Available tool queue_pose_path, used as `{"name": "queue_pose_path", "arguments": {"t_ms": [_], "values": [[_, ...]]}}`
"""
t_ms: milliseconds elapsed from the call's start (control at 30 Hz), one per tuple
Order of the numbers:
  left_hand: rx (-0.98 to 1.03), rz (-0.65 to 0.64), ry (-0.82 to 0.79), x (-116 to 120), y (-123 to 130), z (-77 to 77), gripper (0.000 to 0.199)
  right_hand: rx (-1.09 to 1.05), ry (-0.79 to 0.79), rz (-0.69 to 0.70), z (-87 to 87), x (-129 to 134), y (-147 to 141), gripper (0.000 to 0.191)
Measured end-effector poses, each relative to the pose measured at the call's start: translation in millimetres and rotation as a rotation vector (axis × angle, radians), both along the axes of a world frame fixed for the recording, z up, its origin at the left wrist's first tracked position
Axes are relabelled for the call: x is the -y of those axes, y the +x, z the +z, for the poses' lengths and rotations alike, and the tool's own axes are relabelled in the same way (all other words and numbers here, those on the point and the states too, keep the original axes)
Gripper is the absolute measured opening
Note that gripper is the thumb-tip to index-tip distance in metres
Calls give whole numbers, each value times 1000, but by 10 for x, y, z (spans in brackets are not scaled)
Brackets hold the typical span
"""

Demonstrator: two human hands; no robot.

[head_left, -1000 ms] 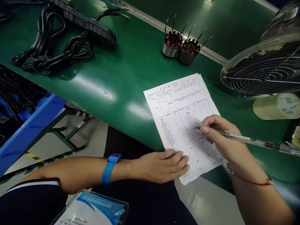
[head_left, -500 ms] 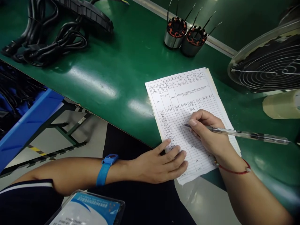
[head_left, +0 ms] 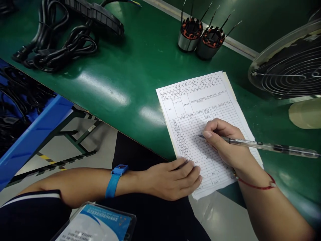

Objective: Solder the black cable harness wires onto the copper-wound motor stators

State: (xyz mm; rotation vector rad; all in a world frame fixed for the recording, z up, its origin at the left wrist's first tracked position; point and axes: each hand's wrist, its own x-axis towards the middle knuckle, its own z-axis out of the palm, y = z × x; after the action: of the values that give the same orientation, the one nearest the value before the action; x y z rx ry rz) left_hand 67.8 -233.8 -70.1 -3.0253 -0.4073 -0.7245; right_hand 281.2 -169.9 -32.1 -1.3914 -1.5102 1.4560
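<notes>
Right of centre, my right hand (head_left: pixel 224 142) pinches a slender clear-plastic pen (head_left: pixel 271 146); left hand (head_left: pixel 173 180) lies unclenched on white printed paper (head_left: pixel 200 103).

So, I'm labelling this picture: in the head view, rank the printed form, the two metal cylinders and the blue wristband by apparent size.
Largest to smallest:
1. Printed form
2. Left cylinder and right cylinder: too alike to rank
3. Blue wristband
</notes>
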Motion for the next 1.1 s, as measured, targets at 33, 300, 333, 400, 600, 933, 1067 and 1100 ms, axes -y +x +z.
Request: {"name": "queue_pose_path", "arguments": {"t_ms": [33,300,333,400,600,933,1067,1100], "values": [[6,-18,0,6,-16,-6,37,6,1,2,-1,0,0,22],[-16,-43,28,16,-4,3,33,6,12,17,-1,11,-11,21],[-19,-43,40,20,8,5,33,7,14,17,-1,14,-11,21],[-29,-37,65,28,26,4,32,10,17,19,-2,16,-11,21],[-48,-17,89,49,37,-10,32,16,31,28,6,-2,-39,20],[-40,1,119,50,54,-76,28,103,19,-166,232,47,255,19],[-14,1,121,31,56,-85,25,181,-60,-112,224,144,208,28],[-8,1,118,27,56,-88,25,220,-72,-91,206,170,168,27]]}}
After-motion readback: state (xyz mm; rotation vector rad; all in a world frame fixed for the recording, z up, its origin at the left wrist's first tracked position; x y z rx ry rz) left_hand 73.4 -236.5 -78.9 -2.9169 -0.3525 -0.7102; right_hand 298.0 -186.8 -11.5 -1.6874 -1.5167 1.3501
